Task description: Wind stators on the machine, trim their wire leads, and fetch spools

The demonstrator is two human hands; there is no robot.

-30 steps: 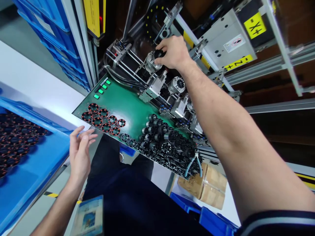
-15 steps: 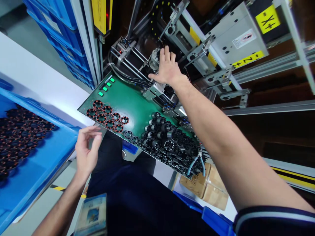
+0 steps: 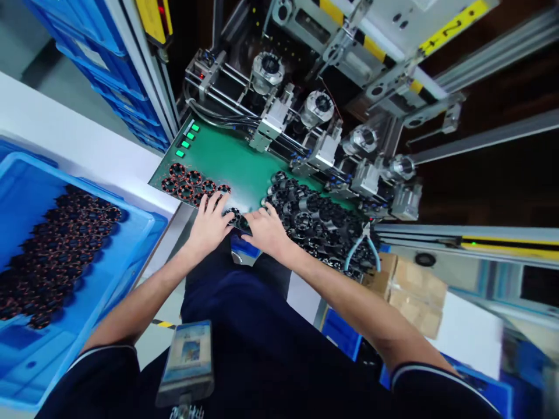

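Observation:
My left hand [image 3: 210, 226] is over the front edge of the green work plate [image 3: 244, 163], its fingers spread. Its fingertips reach the copper-wound motor stators [image 3: 185, 191], and its thumb is beside a bare black stator core [image 3: 233, 216]. Just right of that core is my right hand [image 3: 267, 231], fingers stretched out and thumb apart, at the left end of a pile of bare black stator cores [image 3: 304, 220]. Nothing shows clearly in either hand. What lies under the fingertips is partly hidden.
Behind the plate stands a winding machine with several round metal holders [image 3: 318, 108]. Blue-handled pliers [image 3: 364, 244] lie on the pile's right end. A blue bin [image 3: 144, 233] of wound stators is at left. Stacked blue crates [image 3: 100, 52] and cardboard boxes [image 3: 414, 285] stand nearby.
My right hand has come back from the machine's holder to the front of the plate. My left hand has moved right and up onto the plate's edge. The view has shifted, showing more holders.

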